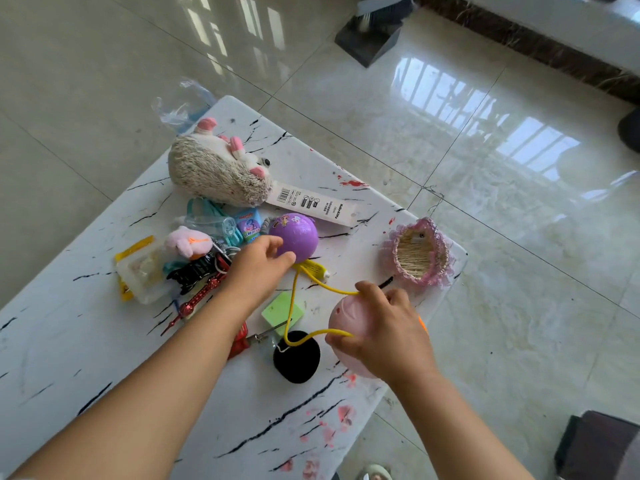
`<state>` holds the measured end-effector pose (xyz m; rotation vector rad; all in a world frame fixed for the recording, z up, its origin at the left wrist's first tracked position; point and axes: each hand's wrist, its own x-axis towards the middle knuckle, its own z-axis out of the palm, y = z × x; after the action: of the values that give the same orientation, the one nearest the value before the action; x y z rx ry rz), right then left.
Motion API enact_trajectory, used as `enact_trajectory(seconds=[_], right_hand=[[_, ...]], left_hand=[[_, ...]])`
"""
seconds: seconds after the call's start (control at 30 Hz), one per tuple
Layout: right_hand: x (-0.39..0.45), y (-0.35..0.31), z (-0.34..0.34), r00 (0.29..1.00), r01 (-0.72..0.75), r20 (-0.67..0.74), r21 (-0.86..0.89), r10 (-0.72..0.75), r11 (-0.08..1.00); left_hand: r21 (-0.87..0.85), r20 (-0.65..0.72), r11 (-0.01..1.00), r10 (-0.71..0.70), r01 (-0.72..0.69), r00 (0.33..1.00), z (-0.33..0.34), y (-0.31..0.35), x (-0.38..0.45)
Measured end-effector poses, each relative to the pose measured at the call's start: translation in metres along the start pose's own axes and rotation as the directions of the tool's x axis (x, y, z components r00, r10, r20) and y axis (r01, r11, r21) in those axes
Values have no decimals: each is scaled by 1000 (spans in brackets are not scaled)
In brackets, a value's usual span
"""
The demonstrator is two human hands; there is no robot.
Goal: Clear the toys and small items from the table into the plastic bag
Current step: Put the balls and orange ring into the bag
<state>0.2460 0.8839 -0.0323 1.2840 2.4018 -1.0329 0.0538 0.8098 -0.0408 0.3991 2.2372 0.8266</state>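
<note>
Marble table (104, 341): plush hedgehog (214, 168) at 11 o'clock; left hand (256, 268) touches purple ball (298, 233); right hand (384, 334) grips pink ball (346, 317) and yellow cord (294, 299).

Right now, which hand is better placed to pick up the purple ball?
The left hand. Its fingers already touch the purple ball, while the right hand is nearer the table's edge, occupied holding the pink ball and yellow cord.
</note>
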Motion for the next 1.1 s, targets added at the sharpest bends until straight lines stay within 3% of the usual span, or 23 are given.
enact_trajectory(seconds=[0.2, 0.33, 0.43, 0.57, 0.9, 1.1], right_hand=[[3, 7, 16, 1000, -24, 10, 1, 24, 1000], [2, 16, 25, 998, -46, 34, -7, 47, 999], [2, 21, 27, 996, -80, 34, -6, 81, 997], [-2, 24, 22, 994, -113, 7, 24, 113, 993], [-52, 26, 0, 979, -190, -62, 100, 196, 977], [-120, 44, -21, 950, -263, -141, 125, 280, 956]], left_hand=[[311, -38, 946, 110, -93, 993, 36, -4, 60], [528, -6, 842, 129, -107, 992, 57, -13, 81], [584, 47, 803, 112, -118, 993, 63, -19, 88], [549, 65, 829, 89, -110, 994, 55, -17, 78], [312, -144, 942, 179, -127, 973, 16, -18, -52], [286, 23, 935, 212, -209, 977, 29, -1, -131]])
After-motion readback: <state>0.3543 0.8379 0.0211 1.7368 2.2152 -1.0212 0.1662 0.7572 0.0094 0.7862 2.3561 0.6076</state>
